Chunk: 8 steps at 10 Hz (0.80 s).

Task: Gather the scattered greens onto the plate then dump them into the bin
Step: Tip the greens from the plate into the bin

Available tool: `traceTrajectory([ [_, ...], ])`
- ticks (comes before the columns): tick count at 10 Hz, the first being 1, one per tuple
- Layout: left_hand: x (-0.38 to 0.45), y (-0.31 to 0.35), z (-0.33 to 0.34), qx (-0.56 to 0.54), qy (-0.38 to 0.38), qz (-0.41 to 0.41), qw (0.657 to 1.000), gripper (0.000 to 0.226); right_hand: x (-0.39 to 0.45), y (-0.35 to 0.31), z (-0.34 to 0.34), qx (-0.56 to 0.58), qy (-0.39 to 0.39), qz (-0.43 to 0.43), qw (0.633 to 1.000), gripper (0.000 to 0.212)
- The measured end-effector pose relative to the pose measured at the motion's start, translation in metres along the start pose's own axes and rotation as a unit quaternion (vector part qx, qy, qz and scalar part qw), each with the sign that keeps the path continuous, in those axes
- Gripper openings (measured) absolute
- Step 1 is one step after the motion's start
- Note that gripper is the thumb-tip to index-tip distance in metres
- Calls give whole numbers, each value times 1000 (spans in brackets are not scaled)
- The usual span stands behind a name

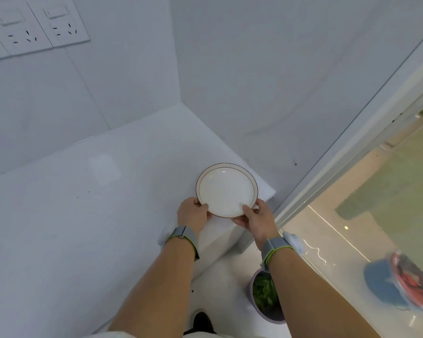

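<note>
- We see the left hand grasping the near-left rim of the one round white ceramic plate with a thin brown edge line, thumb on top and fingers curled beneath.
- The right hand grips the near-right rim the same way, thumb lying across the rim, fingers under the plate and hidden from us.
- The plate is bare and sits level at the near-right corner of the white countertop; we cannot tell whether it rests on the counter or is held just above it.
- Both forearms reach forward, each wearing one grey wristband with a lime edge.
- One pale purple round bin stands on the floor below, near the right forearm, which cuts off its right side; chopped green vegetable pieces lie inside, too blurred to count.
- Two white wall sockets sit far left.
</note>
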State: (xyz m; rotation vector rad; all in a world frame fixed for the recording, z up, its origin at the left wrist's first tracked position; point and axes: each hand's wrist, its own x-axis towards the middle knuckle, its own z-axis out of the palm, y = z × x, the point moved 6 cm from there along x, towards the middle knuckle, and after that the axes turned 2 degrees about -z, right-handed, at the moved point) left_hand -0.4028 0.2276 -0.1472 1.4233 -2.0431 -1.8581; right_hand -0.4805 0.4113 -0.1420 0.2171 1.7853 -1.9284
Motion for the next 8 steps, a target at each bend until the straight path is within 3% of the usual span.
traceTrajectory([
  [3, 6, 0, -7, -52, -24, -28, 998, 6, 0, -8, 3, -86, 52, -19, 995, 42],
  [5, -6, -6, -12, -125, -2, -43, 991, 15, -14, -10, -12, -151, 110, -32, 982, 30],
  [6, -25, -4, -11, -155, 12, -44, 987, 21, -25, -20, -17, -219, 126, -83, 964, 22],
  [8, -70, -1, -3, -105, 29, 4, 994, 19, -45, -32, -31, -269, 45, -138, 952, 21],
])
